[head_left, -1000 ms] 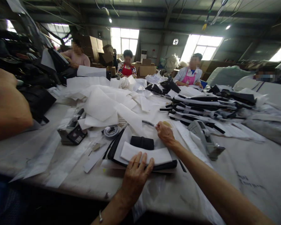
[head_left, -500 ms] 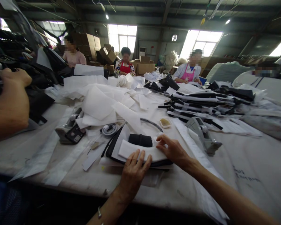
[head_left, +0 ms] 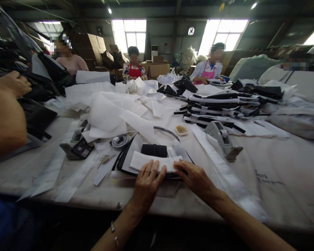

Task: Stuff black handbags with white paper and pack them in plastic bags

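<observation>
A black handbag (head_left: 123, 164) lies on the table before me, with white sheet material across it and a looped, wrapped handle at its far side. A curved white foam strip (head_left: 140, 161) rests along its near part. Just beyond the strip is a short black rolled piece (head_left: 154, 150). My left hand (head_left: 149, 176) lies over the strip's middle, fingers stretched and slightly spread. At the strip's right end my right hand (head_left: 192, 172) rests with fingers extended over the foam; its thumb is partly hidden. Neither hand visibly grasps anything.
Tape dispensers (head_left: 222, 141) (head_left: 77, 144) stand on both sides. Behind are a coiled strap (head_left: 119, 141), a small dish (head_left: 181, 130), loose white sheets (head_left: 107, 111) and stacked black-and-white pieces (head_left: 214, 101). Another person's arm (head_left: 7, 115) reaches in from the left; other people sit across.
My right hand has come down from the handbag's right side onto the foam strip's right end, and its fingers have straightened. My left hand stays on the strip. The view has shifted slightly.
</observation>
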The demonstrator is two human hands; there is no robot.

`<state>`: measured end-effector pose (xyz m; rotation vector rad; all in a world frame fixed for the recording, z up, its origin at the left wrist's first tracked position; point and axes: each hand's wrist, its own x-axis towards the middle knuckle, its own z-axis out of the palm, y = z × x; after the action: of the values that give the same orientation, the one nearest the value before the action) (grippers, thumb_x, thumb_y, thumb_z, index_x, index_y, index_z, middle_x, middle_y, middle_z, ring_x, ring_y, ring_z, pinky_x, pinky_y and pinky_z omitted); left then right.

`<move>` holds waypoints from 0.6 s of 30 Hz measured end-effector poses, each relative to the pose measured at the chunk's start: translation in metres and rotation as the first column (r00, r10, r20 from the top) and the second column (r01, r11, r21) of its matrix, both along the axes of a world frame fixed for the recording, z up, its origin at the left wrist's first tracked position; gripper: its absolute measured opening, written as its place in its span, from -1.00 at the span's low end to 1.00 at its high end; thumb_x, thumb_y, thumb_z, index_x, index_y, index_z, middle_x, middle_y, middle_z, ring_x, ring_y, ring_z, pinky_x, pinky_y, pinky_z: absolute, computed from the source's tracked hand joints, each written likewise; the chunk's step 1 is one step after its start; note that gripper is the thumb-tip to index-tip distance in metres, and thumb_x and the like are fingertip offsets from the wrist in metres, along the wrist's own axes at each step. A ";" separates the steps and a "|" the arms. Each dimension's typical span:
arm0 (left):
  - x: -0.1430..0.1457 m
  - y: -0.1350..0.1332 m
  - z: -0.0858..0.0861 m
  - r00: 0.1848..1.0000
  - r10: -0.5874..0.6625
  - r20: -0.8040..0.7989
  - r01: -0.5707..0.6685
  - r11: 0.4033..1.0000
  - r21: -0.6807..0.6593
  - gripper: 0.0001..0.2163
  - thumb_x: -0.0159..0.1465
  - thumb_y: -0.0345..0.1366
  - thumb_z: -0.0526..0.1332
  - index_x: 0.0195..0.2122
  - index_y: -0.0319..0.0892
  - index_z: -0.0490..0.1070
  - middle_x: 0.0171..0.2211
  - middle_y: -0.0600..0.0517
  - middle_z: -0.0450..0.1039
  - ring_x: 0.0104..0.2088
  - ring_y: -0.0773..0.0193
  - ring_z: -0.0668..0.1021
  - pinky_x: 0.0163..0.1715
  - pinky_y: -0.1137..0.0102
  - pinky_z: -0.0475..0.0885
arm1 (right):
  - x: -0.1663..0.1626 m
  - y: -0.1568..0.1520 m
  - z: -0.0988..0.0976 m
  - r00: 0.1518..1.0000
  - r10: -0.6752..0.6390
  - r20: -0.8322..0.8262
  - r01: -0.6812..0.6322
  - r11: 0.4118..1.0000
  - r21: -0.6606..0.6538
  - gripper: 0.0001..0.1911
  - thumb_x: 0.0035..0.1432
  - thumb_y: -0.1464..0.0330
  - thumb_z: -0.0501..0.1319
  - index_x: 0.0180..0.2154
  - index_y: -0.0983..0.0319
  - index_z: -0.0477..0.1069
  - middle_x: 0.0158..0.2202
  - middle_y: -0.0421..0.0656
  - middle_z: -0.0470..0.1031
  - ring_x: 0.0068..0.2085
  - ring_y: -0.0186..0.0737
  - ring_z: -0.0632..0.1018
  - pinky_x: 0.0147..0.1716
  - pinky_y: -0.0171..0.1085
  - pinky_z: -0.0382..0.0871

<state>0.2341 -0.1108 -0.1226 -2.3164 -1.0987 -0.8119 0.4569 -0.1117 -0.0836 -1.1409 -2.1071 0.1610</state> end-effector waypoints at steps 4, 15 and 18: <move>-0.001 -0.006 0.009 0.997 -0.004 -0.071 0.000 0.998 -0.056 -0.65 0.41 -0.39 0.07 0.19 -0.08 0.37 0.18 -0.10 0.42 0.20 0.01 0.44 0.17 0.12 0.33 | 0.005 -0.006 -0.006 0.997 0.076 -0.025 -0.076 0.997 0.004 -0.76 0.24 0.40 0.26 -0.05 0.14 0.50 -0.11 -0.11 0.64 0.00 -0.07 0.61 0.17 0.01 0.41; 0.026 0.017 0.039 0.948 -0.305 -0.089 0.267 0.917 -0.295 -0.85 0.36 -0.42 0.13 -0.07 -0.24 0.41 -0.08 -0.13 0.54 -0.02 0.13 0.58 0.03 0.26 0.48 | 0.001 -0.014 -0.019 0.998 -0.010 -0.066 0.008 1.000 -0.023 -0.64 0.17 0.53 0.24 0.02 0.20 0.44 -0.03 -0.05 0.60 0.05 -0.04 0.58 0.16 0.00 0.41; 0.024 0.018 0.035 0.952 -0.299 0.063 0.302 0.888 -0.348 -0.70 0.35 -0.40 0.16 0.10 -0.22 0.33 0.12 -0.16 0.45 0.09 0.15 0.52 0.11 0.24 0.43 | -0.002 -0.014 -0.019 0.992 -0.040 -0.118 0.031 0.997 -0.073 -0.64 0.17 0.51 0.24 0.02 0.18 0.41 -0.07 -0.07 0.59 0.00 -0.07 0.59 0.08 -0.05 0.49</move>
<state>0.2584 -0.0933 -0.0872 -2.8422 -0.9635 -0.7818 0.4546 -0.1255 -0.1027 -1.1801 -1.9888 0.2828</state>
